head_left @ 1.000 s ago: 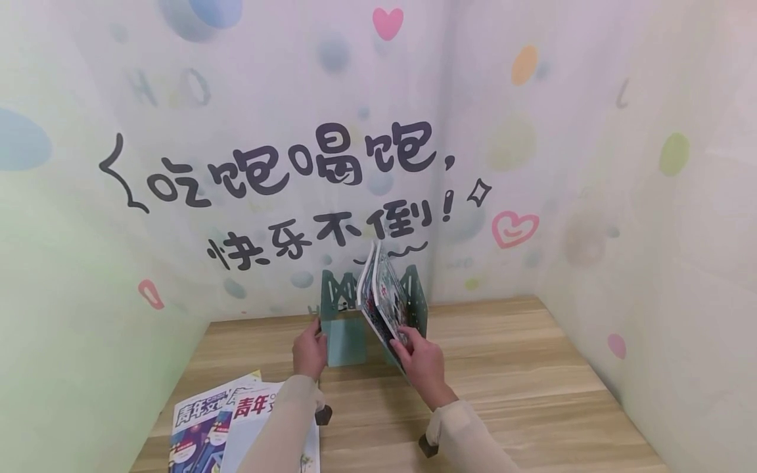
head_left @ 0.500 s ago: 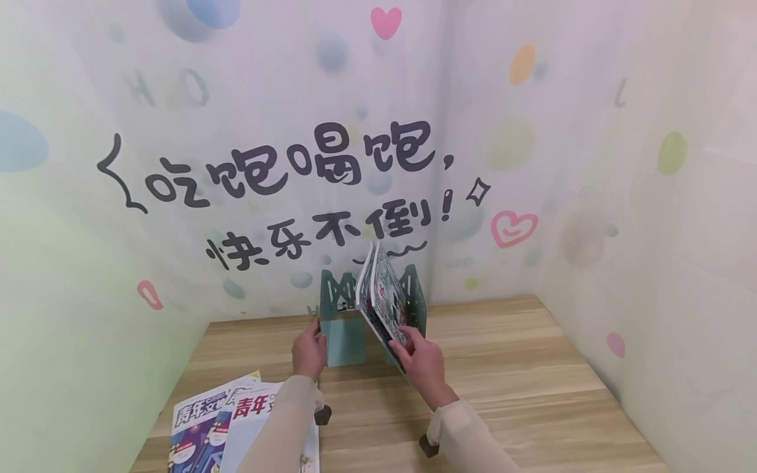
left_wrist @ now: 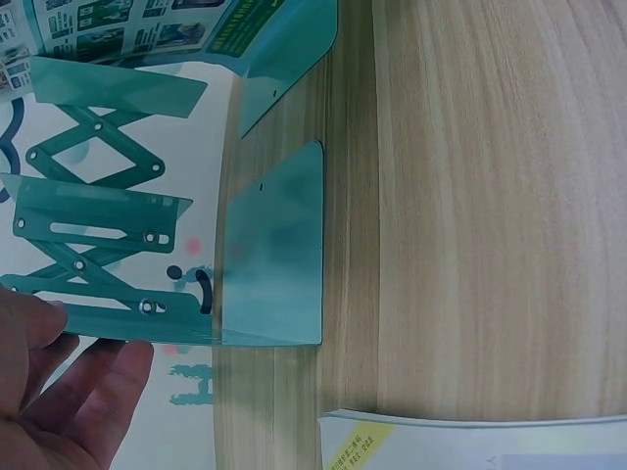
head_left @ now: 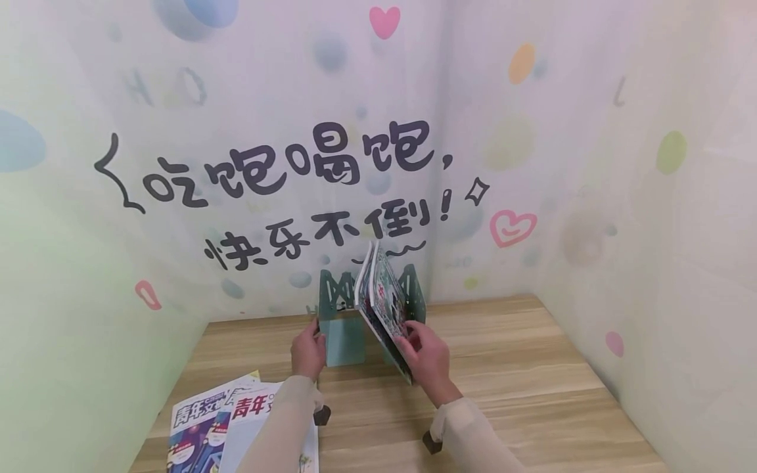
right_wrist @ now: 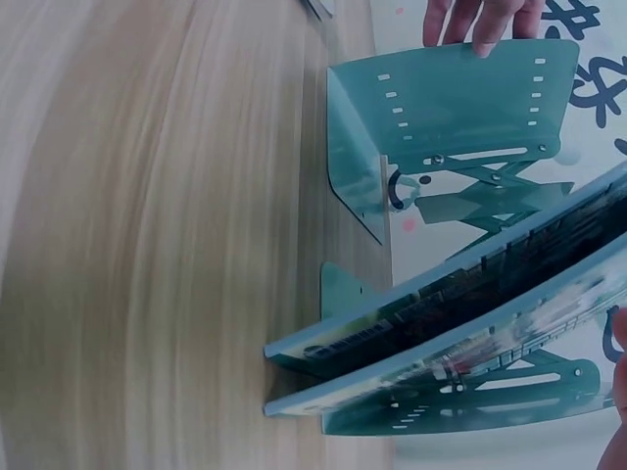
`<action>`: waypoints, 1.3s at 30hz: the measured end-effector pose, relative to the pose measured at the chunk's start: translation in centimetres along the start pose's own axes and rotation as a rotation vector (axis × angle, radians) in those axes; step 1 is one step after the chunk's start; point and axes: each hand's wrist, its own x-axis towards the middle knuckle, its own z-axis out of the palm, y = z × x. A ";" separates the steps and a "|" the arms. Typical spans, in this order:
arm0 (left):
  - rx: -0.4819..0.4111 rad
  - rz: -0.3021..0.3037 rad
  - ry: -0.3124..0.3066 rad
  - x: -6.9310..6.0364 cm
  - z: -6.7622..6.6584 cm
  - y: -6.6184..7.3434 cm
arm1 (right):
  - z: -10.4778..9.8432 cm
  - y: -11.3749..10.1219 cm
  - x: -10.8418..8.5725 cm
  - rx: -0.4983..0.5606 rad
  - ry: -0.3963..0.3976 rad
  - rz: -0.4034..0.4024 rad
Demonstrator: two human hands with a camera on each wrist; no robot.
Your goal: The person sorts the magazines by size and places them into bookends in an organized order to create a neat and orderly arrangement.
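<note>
I've got the left hand [head_left: 307, 355] pinching the green rack [head_left: 345, 343] by its edge. Right hand [head_left: 430, 358] is at two tilted magazines [head_left: 387, 303], can't tell if it's gripping.

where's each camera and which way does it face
Head: on the head, facing forward and down at the green rack; left hand, right hand, sleeves show.
Left wrist: on that wrist, facing the green rack; left hand shows.
Right wrist: on that wrist, facing the leaning magazines; right hand barely shows.
Both wrist views share the green rack and left hand.
</note>
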 end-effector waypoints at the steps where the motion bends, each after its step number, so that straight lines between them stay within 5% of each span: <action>1: 0.001 -0.001 -0.001 0.0 0.0 0.0 | 0.0 0.1 0.1 0.000 0.017 -0.020; 9: -0.009 -0.001 -0.005 -0.1 -0.2 0.1 | -0.5 1.4 1.3 -0.035 0.136 -0.102; 15: -0.011 0.012 -0.002 -0.2 -0.2 0.1 | -1.0 2.1 2.2 -0.006 0.121 -0.063; 27: 0.025 0.055 0.013 -0.3 -0.3 0.4 | -1.5 2.5 3.7 0.100 -0.087 0.071; 39: 0.014 0.032 0.002 -0.2 -0.3 0.1 | -1.6 2.9 5.3 0.187 -0.323 0.245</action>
